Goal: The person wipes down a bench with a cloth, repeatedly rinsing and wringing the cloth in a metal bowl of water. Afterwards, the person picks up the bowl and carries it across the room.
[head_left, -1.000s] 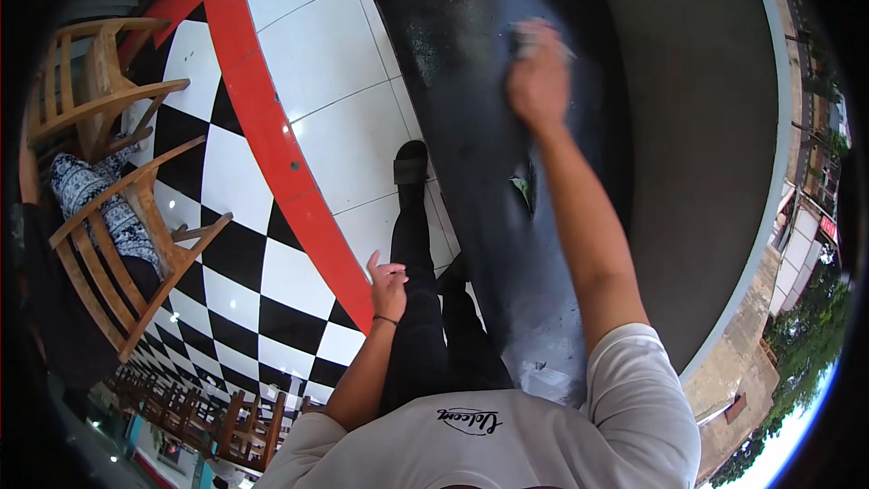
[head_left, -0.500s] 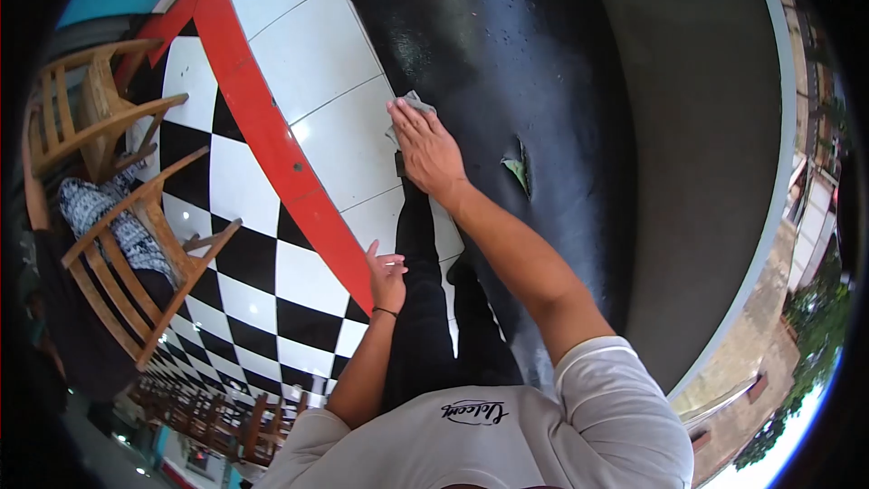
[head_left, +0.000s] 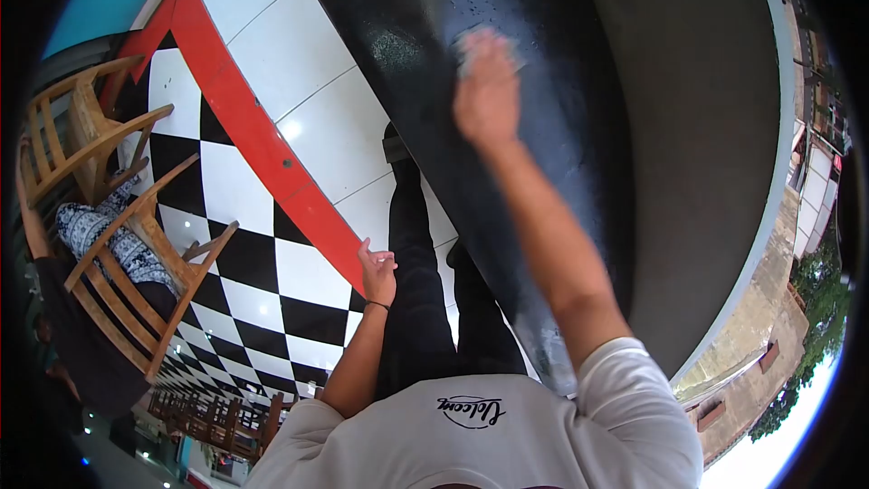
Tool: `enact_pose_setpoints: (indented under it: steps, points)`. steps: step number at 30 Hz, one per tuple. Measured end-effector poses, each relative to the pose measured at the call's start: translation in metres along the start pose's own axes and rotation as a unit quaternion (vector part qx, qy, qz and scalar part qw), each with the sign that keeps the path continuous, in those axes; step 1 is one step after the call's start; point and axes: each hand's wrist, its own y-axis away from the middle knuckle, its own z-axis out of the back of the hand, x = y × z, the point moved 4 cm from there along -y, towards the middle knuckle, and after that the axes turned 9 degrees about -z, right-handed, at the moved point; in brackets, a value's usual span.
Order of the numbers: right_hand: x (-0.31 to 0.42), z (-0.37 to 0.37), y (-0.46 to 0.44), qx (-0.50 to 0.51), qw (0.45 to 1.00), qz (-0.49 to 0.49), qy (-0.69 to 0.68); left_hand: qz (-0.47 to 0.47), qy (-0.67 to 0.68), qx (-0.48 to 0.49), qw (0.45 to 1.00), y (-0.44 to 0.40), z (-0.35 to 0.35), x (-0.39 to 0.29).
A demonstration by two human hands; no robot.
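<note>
My right hand (head_left: 489, 95) is pressed over a greyish cloth (head_left: 472, 36) on a long black padded surface (head_left: 561, 154); motion blurs both the hand and the cloth. Small droplets or specks dot the black surface just beyond the cloth. A pale, streaked patch shows at its near end. My left hand (head_left: 378, 273) hangs beside my left thigh, over the floor, its fingers partly spread and a thin dark band at the wrist. A small pale item may be between its fingers, too small to make out.
A dark grey wall (head_left: 706, 145) borders the black surface on the right. At left, a person in patterned clothing (head_left: 109, 234) sits on wooden chairs (head_left: 136, 308). White tiles (head_left: 335, 127), a red strip (head_left: 262, 136) and a checkered floor lie between. More chairs stand at lower left.
My right hand has moved with the cloth from the left edge of the black surface onto its middle, farther from me. The view has shifted slightly. My left hand stays by my thigh.
</note>
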Motion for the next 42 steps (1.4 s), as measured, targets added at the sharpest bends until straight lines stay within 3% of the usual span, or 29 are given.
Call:
enact_pose_setpoints:
  steps: [2,4,8,10,11,12,14,16,18,21,24,25,27,29,30,31,32,34,38,40,42]
  points:
    - [0.047,-0.005,0.043,0.097,0.990,0.074,-0.073,0.003,-0.006,0.003,1.000,-0.003,-0.001,-0.019]
    - [0.070,-0.014,0.092,0.181,0.967,0.168,-0.059,-0.006,0.027,0.001,1.000,-0.004,-0.003,-0.036]
    - [0.026,0.010,0.061,0.119,0.982,0.139,-0.049,-0.009,0.053,-0.004,0.999,0.000,-0.001,-0.052]
    - [-0.038,0.019,0.025,0.046,0.997,0.026,0.047,0.013,0.046,-0.004,0.999,0.005,0.000,-0.043]
    - [-0.081,0.019,0.017,-0.019,0.997,-0.077,0.009,0.022,0.044,-0.005,0.999,0.004,0.000,-0.038]
    - [-0.132,0.014,0.004,0.015,0.989,-0.145,-0.033,0.025,0.041,-0.003,0.999,0.006,0.001,-0.031]
    - [-0.170,0.029,-0.006,0.002,0.977,-0.206,-0.046,0.026,0.036,0.000,0.999,0.006,0.004,-0.019]
    - [-0.180,-0.004,-0.005,-0.034,0.967,-0.250,-0.018,0.035,0.038,-0.007,0.999,0.008,0.008,-0.018]
    - [-0.095,-0.012,-0.003,-0.053,0.985,-0.167,0.003,0.033,0.028,-0.013,0.999,0.008,0.009,-0.021]
    - [0.060,-0.018,0.019,0.044,0.998,0.004,-0.040,0.011,0.018,-0.023,1.000,0.005,0.019,-0.026]
    - [0.118,-0.055,0.046,0.164,0.963,0.212,-0.022,-0.001,0.050,-0.034,0.998,-0.003,0.032,-0.036]
    - [0.115,-0.055,0.036,0.157,0.948,0.266,0.070,0.004,0.051,-0.043,0.998,-0.007,0.037,-0.046]
    - [0.098,-0.042,-0.003,0.089,0.956,0.279,-0.019,0.018,0.055,-0.059,0.997,-0.009,0.048,-0.062]
    - [0.076,-0.019,-0.063,-0.037,0.982,0.185,0.007,0.029,0.061,-0.083,0.994,-0.011,0.055,-0.070]
    - [0.060,-0.027,-0.085,-0.117,0.992,0.045,0.025,0.024,0.062,-0.089,0.994,-0.011,0.058,-0.064]
    - [0.044,-0.031,-0.109,-0.212,0.972,0.100,-0.013,0.020,0.061,-0.092,0.994,-0.009,0.061,-0.057]
    - [0.045,-0.023,-0.122,-0.152,0.985,0.077,0.038,0.015,0.060,-0.092,0.994,-0.005,0.063,-0.051]
    - [0.063,-0.027,-0.084,-0.194,0.970,0.143,0.004,0.029,0.067,-0.098,0.992,0.006,0.063,-0.041]
    - [0.070,-0.016,0.072,0.051,0.975,0.205,-0.062,0.031,0.076,-0.107,0.991,0.039,0.060,-0.015]
    - [0.044,0.003,0.145,0.122,0.968,0.217,-0.043,0.015,0.093,-0.118,0.988,0.059,0.062,0.002]
    - [0.011,0.016,0.145,0.080,0.972,0.213,-0.051,0.000,0.112,-0.132,0.985,0.083,0.068,0.032]
